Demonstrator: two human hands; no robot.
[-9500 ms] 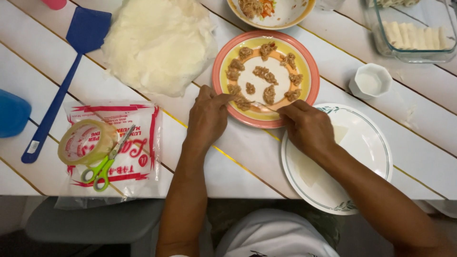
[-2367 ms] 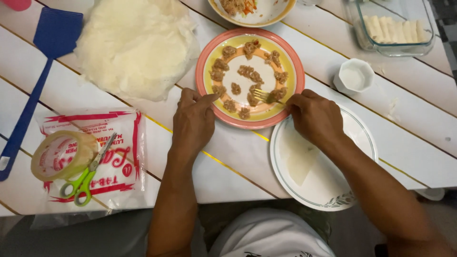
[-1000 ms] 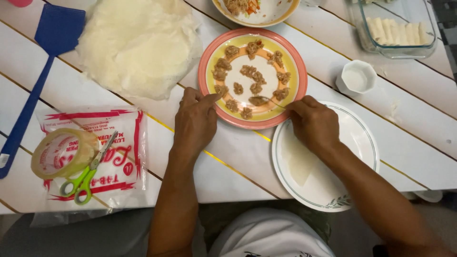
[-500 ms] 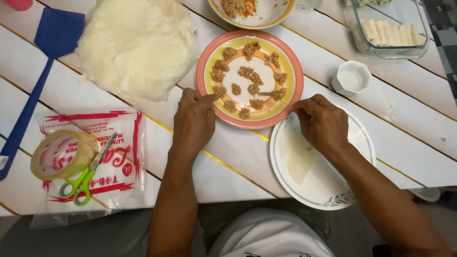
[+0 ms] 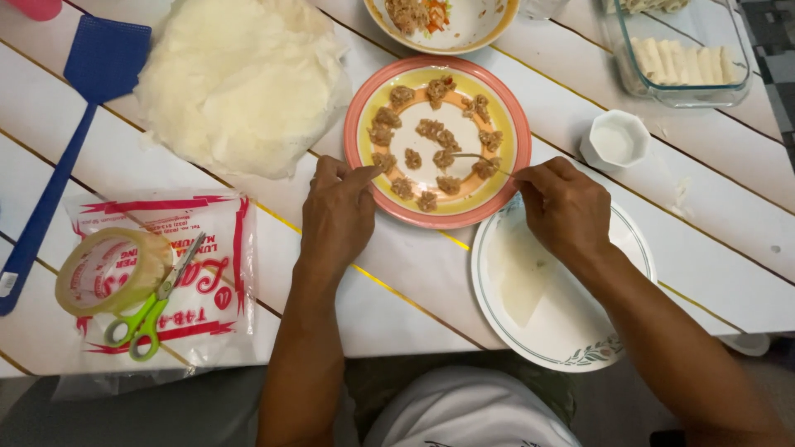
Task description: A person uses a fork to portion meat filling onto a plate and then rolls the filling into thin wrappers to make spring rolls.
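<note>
Left hand (image 5: 335, 217) rests on the white slatted tabletop (image 5: 729, 248), fingers loosely curled, fingertips touching the 8 o'clock rim of the round pink-and-yellow plate (image 5: 364, 103), holding nothing. Right hand (image 5: 567, 207) pinches a thin metal utensil (image 5: 480, 157) whose tip lies among the small brown filling mounds (image 5: 431, 128) ringed on that plate. Under the right wrist, at 4 o'clock of the pink plate and touching its rim, a white round plate with green floral edge (image 5: 580, 339) carries a pale wrapper sheet (image 5: 517, 277). At 10 o'clock, a stack of thin off-white round wrappers (image 5: 240, 79), just beside the pink plate. At 12 o'clock, a cream bowl with leftover filling (image 5: 464, 25). At 3 o'clock, a small white faceted cup (image 5: 614, 141); beyond it at 2 o'clock, a clear glass rectangular dish of pale rolled pieces (image 5: 683, 62). Far left, a blue plastic fly swatter (image 5: 74, 116), laid diagonally. At 8 o'clock of the left hand, a flat clear plastic wrapper package with red printed border and lettering (image 5: 211, 323), overhanging the tabletop edge; on it a roll of tan packing tape (image 5: 112, 269) and green-handled scissors (image 5: 153, 310), touching each other. Nothing blocks either hand.
</note>
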